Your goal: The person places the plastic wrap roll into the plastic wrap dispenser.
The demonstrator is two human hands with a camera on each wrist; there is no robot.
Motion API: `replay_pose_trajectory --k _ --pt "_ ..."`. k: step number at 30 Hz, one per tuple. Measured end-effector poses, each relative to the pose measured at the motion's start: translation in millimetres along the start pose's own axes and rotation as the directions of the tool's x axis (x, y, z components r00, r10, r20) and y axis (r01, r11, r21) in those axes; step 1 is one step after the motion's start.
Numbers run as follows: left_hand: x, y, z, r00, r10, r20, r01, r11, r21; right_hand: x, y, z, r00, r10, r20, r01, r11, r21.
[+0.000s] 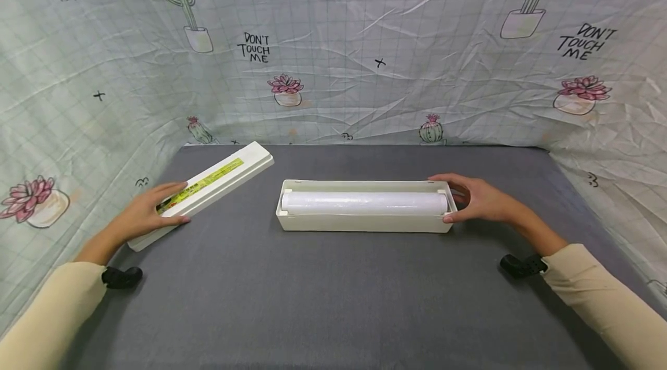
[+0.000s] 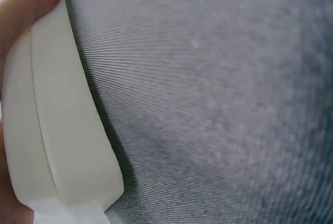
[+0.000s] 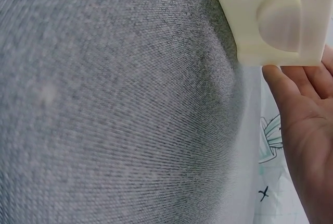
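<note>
A long white cling film box stands uncovered on the grey table, with a glossy white roll lying lengthwise in it. At its right end, my right hand spans the width, thumb at the near corner and fingertips at the far one. The right wrist view shows the box's end wall with a rounded cut-out, the thumb at its edge. Over at the left, my left hand grips the long white lid across its width. A yellow printed label runs along the lid, partly hidden by the fingers.
The dark grey tabletop extends in front of the box and between the two hands. A wrinkled white curtain printed with cacti borders the table at the back and both sides. Black straps circle the wrists.
</note>
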State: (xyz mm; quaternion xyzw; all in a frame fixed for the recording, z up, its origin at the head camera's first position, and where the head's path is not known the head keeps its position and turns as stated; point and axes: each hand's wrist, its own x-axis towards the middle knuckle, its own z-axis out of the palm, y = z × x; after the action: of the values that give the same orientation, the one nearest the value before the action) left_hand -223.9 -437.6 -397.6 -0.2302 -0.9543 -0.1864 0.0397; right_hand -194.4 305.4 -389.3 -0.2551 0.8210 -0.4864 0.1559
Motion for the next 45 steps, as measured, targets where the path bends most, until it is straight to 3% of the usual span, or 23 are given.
replay_pose_trajectory --k 8,17,45 --pt "1.8 6.0 -8.1 0.998 0.032 -0.048 -0.033 0.999 -0.008 -0.2 -1 -3 1.000 0.008 0.008 -0.008 1.000 0.002" --pt "6.4 22.0 -13.6 0.998 -0.006 -0.061 0.004 1.000 -0.030 0.5 0 -1 1.000 0.016 0.014 -0.017 1.000 0.012" --pt "25.7 60.0 -19.0 0.987 0.094 -0.126 -0.100 0.994 -0.036 0.9 -1 -1 1.000 0.007 0.010 -0.007 1.000 -0.004"
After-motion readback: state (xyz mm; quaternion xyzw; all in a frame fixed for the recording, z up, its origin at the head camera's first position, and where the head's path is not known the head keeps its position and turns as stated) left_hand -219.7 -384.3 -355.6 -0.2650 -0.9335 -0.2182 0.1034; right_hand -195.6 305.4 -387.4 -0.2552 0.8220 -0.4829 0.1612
